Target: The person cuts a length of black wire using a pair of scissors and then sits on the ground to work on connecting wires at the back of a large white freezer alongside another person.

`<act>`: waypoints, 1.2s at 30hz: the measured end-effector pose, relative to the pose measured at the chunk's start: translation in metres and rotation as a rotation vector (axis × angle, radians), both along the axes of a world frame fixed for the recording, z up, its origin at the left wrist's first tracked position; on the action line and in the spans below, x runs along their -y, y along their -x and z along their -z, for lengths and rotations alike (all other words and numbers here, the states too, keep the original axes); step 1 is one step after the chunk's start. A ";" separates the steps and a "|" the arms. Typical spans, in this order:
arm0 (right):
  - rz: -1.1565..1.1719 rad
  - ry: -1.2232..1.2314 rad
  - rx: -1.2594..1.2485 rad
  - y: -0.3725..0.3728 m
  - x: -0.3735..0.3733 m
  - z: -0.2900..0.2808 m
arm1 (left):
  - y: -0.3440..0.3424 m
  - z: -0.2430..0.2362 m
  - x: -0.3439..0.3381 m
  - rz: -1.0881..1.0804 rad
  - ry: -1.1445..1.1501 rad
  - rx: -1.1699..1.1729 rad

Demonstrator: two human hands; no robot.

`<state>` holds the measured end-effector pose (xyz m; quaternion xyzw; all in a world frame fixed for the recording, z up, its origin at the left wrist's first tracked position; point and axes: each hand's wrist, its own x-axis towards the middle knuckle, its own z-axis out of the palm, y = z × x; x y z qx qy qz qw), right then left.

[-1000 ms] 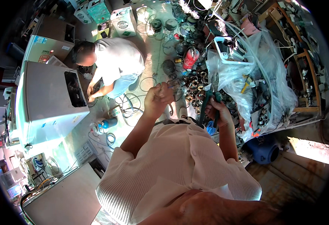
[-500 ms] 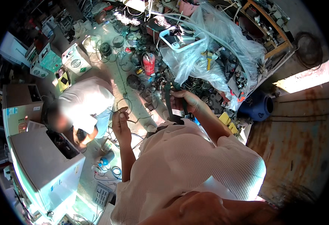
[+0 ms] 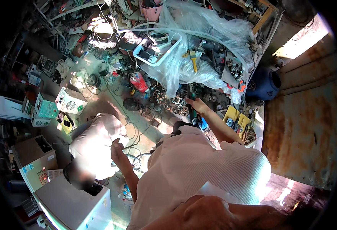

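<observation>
Cylinder (image 3: 138, 81) left of barrel (image 3: 263, 84) (plastic sheeting (image 3: 205, 76) between).

The pliers (image 3: 192, 114) are dark green, the canister (image 3: 138, 82) red, the bucket (image 3: 152, 13) pink, the barrel (image 3: 262, 85) deep blue; the shirt (image 3: 235, 165) is cream (finely ribbed), the metal sheet (image 3: 302, 132) brown, blotched with orange rust.

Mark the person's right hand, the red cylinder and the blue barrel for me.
Right hand (image 3: 199, 105): head view, on the middle of the hand.
Red cylinder (image 3: 138, 82): head view, on its red body.
Blue barrel (image 3: 261, 85): head view, on its side wall.
</observation>
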<state>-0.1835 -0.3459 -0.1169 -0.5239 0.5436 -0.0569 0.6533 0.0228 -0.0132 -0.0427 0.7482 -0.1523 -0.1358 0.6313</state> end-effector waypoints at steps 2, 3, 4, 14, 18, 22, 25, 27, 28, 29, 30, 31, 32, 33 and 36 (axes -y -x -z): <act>0.006 0.038 -0.125 -0.002 0.028 0.011 | -0.003 0.000 0.018 -0.015 -0.014 0.010; 0.066 0.149 -0.039 -0.003 0.043 0.035 | -0.004 0.002 0.025 -0.037 0.003 -0.021; 0.001 0.201 -0.119 -0.004 0.062 0.048 | -0.003 0.000 0.036 -0.067 -0.006 -0.032; -0.219 0.596 -0.627 -0.046 0.239 0.122 | 0.014 0.000 0.114 -0.162 -0.089 -0.329; -0.088 0.753 -0.637 -0.081 0.264 0.122 | 0.028 -0.004 0.135 -0.228 -0.055 -0.353; -0.294 1.128 -0.256 -0.101 0.234 0.126 | 0.050 -0.006 0.141 -0.369 0.038 -0.372; -0.654 0.976 0.002 -0.117 0.187 0.148 | 0.070 -0.001 0.137 -0.539 0.060 -0.389; -0.847 0.743 0.042 -0.120 0.154 0.160 | 0.073 0.001 0.138 -0.542 0.137 -0.344; -0.961 0.644 0.052 -0.126 0.134 0.149 | 0.075 -0.002 0.138 -0.584 0.154 -0.362; -1.104 0.591 0.071 -0.135 0.111 0.143 | 0.084 0.001 0.132 -0.594 0.163 -0.316; -1.240 0.545 0.083 -0.140 0.089 0.139 | 0.094 0.004 0.126 -0.596 0.174 -0.272; -1.280 0.565 0.182 -0.139 0.068 0.139 | 0.102 0.004 0.124 -0.624 0.152 -0.257; -1.253 0.577 0.366 -0.134 0.044 0.151 | 0.110 0.001 0.122 -0.653 0.161 -0.251; -1.369 0.562 0.441 -0.137 0.024 0.144 | 0.121 0.003 0.118 -0.660 0.243 -0.235; -1.639 0.475 0.719 -0.143 -0.032 0.090 | 0.147 0.001 0.112 -0.633 0.095 -0.100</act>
